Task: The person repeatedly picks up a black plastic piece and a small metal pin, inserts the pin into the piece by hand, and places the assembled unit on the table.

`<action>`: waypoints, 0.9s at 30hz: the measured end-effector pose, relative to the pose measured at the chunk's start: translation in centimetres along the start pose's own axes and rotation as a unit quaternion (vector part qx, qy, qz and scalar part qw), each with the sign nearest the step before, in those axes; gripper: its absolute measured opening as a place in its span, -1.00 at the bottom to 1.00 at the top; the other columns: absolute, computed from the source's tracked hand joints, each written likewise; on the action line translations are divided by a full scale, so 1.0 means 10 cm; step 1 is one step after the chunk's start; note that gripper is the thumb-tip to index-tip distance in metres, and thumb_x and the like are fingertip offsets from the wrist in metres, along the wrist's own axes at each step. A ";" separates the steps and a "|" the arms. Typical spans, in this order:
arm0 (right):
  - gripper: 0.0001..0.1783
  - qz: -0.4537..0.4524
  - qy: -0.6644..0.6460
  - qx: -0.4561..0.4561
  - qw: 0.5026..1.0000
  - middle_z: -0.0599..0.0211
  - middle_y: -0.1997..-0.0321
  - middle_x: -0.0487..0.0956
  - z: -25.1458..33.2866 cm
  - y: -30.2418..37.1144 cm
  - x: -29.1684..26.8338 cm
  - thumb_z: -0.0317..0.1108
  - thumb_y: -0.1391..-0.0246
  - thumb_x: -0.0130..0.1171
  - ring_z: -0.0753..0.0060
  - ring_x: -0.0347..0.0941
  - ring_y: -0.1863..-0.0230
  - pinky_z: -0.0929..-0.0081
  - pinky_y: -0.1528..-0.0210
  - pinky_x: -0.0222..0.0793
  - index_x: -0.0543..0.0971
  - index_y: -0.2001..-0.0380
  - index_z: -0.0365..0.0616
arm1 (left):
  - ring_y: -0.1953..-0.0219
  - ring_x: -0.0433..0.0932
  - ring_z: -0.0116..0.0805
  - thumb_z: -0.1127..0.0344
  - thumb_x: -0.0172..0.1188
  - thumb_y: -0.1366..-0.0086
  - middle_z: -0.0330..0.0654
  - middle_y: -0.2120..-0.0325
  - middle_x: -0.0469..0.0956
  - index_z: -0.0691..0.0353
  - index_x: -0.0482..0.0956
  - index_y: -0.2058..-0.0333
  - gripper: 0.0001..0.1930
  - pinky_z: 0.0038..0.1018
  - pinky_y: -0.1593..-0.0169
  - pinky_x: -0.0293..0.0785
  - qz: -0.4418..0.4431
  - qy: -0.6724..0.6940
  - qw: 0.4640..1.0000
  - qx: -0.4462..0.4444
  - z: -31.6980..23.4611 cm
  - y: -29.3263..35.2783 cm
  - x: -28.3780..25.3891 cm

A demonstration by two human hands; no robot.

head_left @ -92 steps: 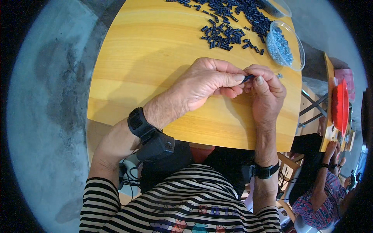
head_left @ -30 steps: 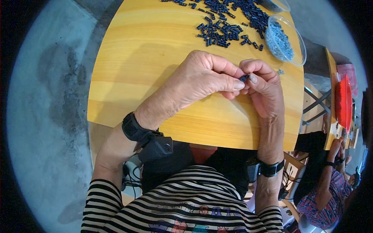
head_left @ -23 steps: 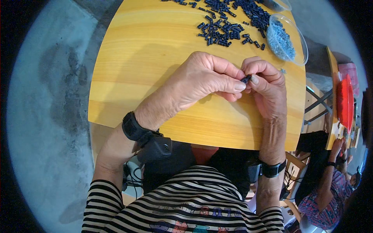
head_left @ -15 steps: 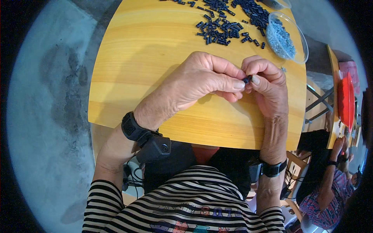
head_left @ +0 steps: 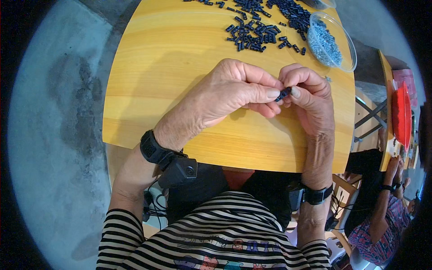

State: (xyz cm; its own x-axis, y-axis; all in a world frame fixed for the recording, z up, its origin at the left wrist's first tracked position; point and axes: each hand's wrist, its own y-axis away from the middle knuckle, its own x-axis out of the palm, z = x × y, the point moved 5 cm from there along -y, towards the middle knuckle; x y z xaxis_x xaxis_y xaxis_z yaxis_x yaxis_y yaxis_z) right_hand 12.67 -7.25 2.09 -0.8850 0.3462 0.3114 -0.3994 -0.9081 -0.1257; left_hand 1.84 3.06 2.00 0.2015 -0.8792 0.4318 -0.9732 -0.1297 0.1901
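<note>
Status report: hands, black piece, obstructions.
Left hand and right hand pinching one small black piece between them. Piece partly hidden by fingers. Loose black pieces and clear tub sit beyond, not in the way.

A small black oblong block (head_left: 283,94), uneven along the side that shows, is held aslant, its lower left end pinched in the left hand (head_left: 236,90) and its upper right end between thumb and forefinger of the right hand (head_left: 311,99); both ends are partly covered, hiding its full length

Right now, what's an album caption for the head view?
Left hand and right hand pinch a small black part over a table.
</note>
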 end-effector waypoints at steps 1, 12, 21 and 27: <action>-0.86 -0.004 0.001 0.001 1.000 0.34 0.38 0.49 0.01 0.00 0.01 -0.43 0.07 0.26 0.59 0.38 0.46 0.68 0.42 0.29 0.55 0.42 -0.25 | 0.45 0.60 -0.35 0.38 0.18 -0.19 -0.03 0.47 0.59 0.42 0.55 0.25 -0.78 -0.54 0.33 0.54 -0.004 -0.006 1.000 -0.002 0.00 0.01 0.00; -0.87 -0.004 0.013 0.021 1.000 0.34 0.37 0.50 -0.01 0.01 -0.05 -0.47 0.10 0.26 0.61 0.36 0.47 0.68 0.41 0.30 0.55 0.43 -0.25 | 0.44 0.60 -0.37 0.42 0.16 -0.19 -0.05 0.45 0.60 0.42 0.54 0.24 -0.80 -0.56 0.31 0.55 -0.003 -0.066 0.998 0.020 -0.03 -0.01 0.02; -0.86 -0.006 0.005 0.049 0.999 0.34 0.37 0.52 -0.03 0.01 -0.04 -0.48 0.11 0.27 0.62 0.36 0.47 0.68 0.41 0.31 0.55 0.42 -0.26 | 0.48 0.58 -0.46 0.50 0.24 -0.09 -0.12 0.50 0.60 0.40 0.58 0.30 -0.83 -0.62 0.36 0.52 -0.026 -0.116 0.993 0.027 -0.04 -0.01 0.04; -0.84 -0.012 -0.001 0.069 0.998 0.38 0.37 0.54 -0.05 0.02 -0.05 -0.50 0.14 0.28 0.63 0.39 0.45 0.69 0.38 0.34 0.56 0.40 -0.23 | 0.53 0.56 -0.52 0.52 0.26 -0.07 -0.17 0.54 0.59 0.36 0.61 0.36 -0.87 -0.66 0.44 0.49 -0.055 -0.154 0.985 0.056 -0.03 -0.02 0.06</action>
State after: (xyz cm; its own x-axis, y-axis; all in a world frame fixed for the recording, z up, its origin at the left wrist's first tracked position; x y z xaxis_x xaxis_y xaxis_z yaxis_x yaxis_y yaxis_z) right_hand 12.93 -7.51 1.45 -0.8749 0.3677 0.3152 -0.3838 -0.9233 0.0117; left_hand 2.17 2.74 2.49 0.2804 -0.9521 0.1220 -0.9568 -0.2669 0.1155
